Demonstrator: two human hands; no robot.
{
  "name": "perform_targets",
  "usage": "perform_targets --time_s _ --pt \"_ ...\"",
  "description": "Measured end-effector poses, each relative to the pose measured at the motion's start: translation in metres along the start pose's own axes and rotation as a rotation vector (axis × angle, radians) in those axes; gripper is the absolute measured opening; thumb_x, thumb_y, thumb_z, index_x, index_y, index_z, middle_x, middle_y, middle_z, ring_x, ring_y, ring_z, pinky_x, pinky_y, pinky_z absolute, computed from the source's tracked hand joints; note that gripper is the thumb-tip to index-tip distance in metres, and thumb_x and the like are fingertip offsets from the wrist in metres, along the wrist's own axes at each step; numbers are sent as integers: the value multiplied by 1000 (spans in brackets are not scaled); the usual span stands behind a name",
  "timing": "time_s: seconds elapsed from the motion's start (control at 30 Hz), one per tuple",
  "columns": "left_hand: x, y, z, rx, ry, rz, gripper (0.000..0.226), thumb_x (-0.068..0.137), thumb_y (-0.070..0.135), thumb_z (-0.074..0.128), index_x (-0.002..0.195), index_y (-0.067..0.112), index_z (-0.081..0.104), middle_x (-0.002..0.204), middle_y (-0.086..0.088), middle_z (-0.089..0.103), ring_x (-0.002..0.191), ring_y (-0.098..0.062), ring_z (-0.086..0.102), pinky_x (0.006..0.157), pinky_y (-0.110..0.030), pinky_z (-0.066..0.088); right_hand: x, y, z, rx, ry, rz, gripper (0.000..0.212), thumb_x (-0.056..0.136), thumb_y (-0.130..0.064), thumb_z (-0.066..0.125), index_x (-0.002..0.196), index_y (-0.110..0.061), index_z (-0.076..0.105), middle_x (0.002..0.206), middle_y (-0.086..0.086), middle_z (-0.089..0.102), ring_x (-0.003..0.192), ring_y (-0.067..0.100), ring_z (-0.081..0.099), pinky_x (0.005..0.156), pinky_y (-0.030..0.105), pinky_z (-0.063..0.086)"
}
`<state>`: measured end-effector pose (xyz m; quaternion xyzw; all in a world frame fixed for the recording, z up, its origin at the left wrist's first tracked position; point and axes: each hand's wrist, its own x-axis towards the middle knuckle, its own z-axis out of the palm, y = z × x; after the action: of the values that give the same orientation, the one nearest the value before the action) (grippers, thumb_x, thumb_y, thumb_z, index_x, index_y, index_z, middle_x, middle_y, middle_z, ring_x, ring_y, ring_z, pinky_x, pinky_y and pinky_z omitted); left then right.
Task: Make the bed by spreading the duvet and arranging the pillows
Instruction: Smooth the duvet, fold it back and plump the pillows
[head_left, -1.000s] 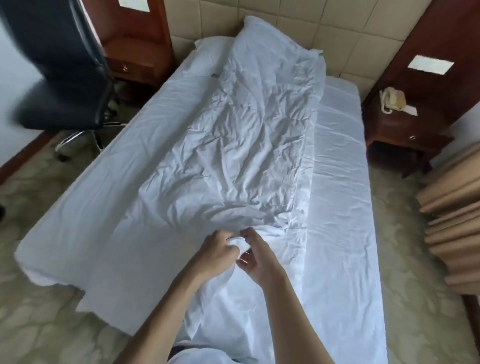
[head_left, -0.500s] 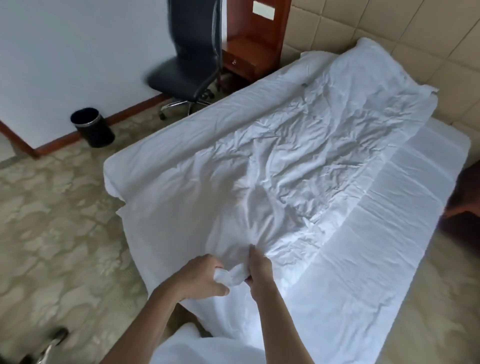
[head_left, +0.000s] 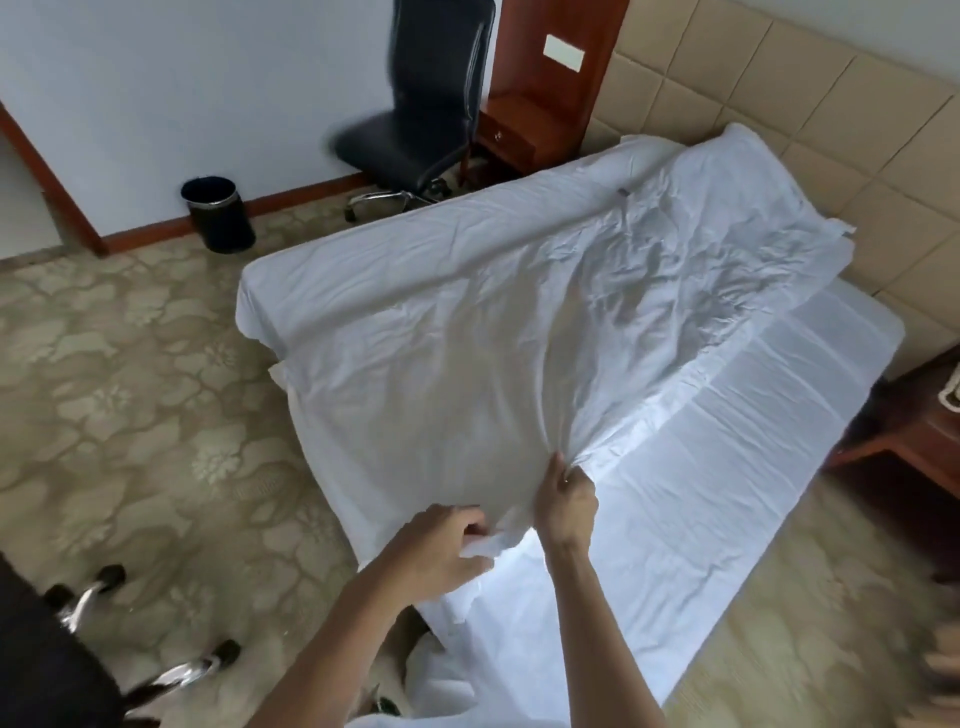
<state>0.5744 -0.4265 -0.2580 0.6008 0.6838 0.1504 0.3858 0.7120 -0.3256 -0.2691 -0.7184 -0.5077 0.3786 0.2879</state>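
Both bare forearms reach forward from the lower edge of the view toward the foot end of the white-sheeted bed (head_left: 769, 415), and both hands work the same stretch of fabric. The left hand (head_left: 441, 545) lies palm down with its fingers curled round a bunched fold at the near edge of the crumpled white duvet (head_left: 519, 322). The right hand (head_left: 566, 499) is just beside it, a little farther up the bed, wrist bent and fingers pinching a gathered tuck of the same duvet, from which creases fan out toward the headboard. The duvet lies lengthwise along the left part of the bed, its left side draping over the mattress edge toward the patterned beige carpet (head_left: 130, 389), while the right strip of the sheet is uncovered. At the head end the duvet rises over a white pillow (head_left: 649, 150) against the padded beige headboard (head_left: 831, 114). Beyond the bed stand a black swivel office chair (head_left: 426, 119), a reddish wooden nightstand (head_left: 524, 124) and a small black waste bin (head_left: 218, 213) by the white wall.
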Motion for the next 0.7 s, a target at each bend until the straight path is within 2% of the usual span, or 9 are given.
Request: perform_targets --time_s 0.07,0.13,0.2,0.27,0.3,0.47,0.53,0.6,0.7 --pt "-18 -10 25 -64 -91 8 34 83 41 63 113 27 58 112 12 61 105 -8 60 93 -34 50 -14 15 -17 -75 -103 45 30 98 -34 42 79 -18 60 68 7 72 67 30 69 75 38 56" --pt "-34 -16 48 -100 -57 -13 39 90 37 60 128 26 54 129 13 54 121 -6 52 102 -31 44 -31 34 -32 -112 -159 99 24 97 -29 46 82 -22 63 57 -4 70 54 15 69 74 31 54" --pt "-46 -14 62 -170 16 -36 24 96 29 56 120 28 57 126 12 55 119 -5 53 98 -20 43 -47 52 -44 -150 -185 121 22 96 -28 49 84 -19 65 55 -8 69 50 10 68 77 32 55" --pt "-53 -10 70 -184 47 -73 9 98 24 54 104 31 57 112 13 58 106 -5 57 82 -6 41 -59 71 -52 -171 -237 137 21 93 -26 52 83 -16 67 55 -8 69 51 12 68 78 35 58" --pt "-56 -8 73 -190 45 -96 8 98 24 53 99 31 57 107 14 59 100 -7 60 76 -7 43 -65 78 -56 -190 -270 138 21 92 -25 53 81 -15 67 55 -7 70 54 14 69 75 36 58" --pt "-76 -2 90 -190 79 -190 19 95 24 51 81 35 55 105 7 64 95 -11 63 82 -34 56 -80 98 -81 -277 -321 85 31 89 -23 56 62 -8 59 47 0 63 52 23 65 58 29 52" --pt "-81 5 96 -185 100 -222 16 94 25 50 81 33 56 103 7 64 92 -13 65 78 -38 59 -79 100 -95 -327 -305 31 39 86 -21 58 53 -13 41 45 -2 44 44 23 44 47 26 37" --pt "-82 17 102 -190 135 -242 15 93 25 50 82 31 57 100 6 64 87 -17 67 74 -40 60 -74 102 -112 -341 -283 -34 40 83 -16 57 54 -17 30 50 -2 29 48 19 27 46 27 24" --pt "-76 44 119 -173 208 -232 17 92 21 51 79 29 59 91 7 66 82 -17 67 75 -41 58 -61 111 -145 -357 -278 -95 41 79 -8 54 53 -19 24 51 -3 23 49 17 21 46 26 18"
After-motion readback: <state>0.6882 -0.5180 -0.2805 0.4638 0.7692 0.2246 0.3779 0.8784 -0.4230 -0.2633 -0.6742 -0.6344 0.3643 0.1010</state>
